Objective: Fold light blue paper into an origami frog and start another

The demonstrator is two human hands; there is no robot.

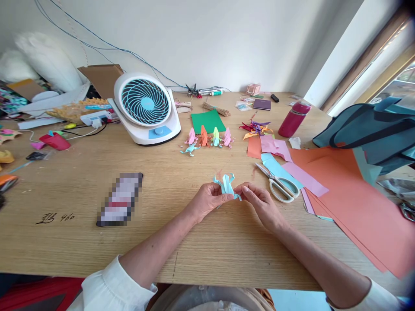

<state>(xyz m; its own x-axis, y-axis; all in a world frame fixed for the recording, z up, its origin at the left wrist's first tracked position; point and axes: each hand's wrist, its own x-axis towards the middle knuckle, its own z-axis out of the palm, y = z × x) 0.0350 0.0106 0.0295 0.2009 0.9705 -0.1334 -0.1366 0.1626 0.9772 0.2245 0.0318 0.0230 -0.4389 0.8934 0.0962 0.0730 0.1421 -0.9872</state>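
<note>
A light-blue origami frog [227, 185] with thin folded legs is held up over the front middle of the table. My left hand [209, 201] grips its body from the left, thumb across the lower edge. With thumb and forefinger, my right hand [257, 201] pinches near its lower right leg. Beyond the hands stands a row of finished paper frogs: a pink one [191, 136], an orange one [204, 136], a yellow-green one [216, 137] and another pink one [228, 137]. Another light-blue frog [190, 149] lies in front of them.
White-handled scissors [282, 185] lie right of my right hand, beside blue and pink paper strips and large orange sheets [363, 207]. A phone [120, 199] rests at left. Farther back are a white fan [147, 108], a green sheet [207, 121], a red bottle [294, 119] and a teal bag [369, 125].
</note>
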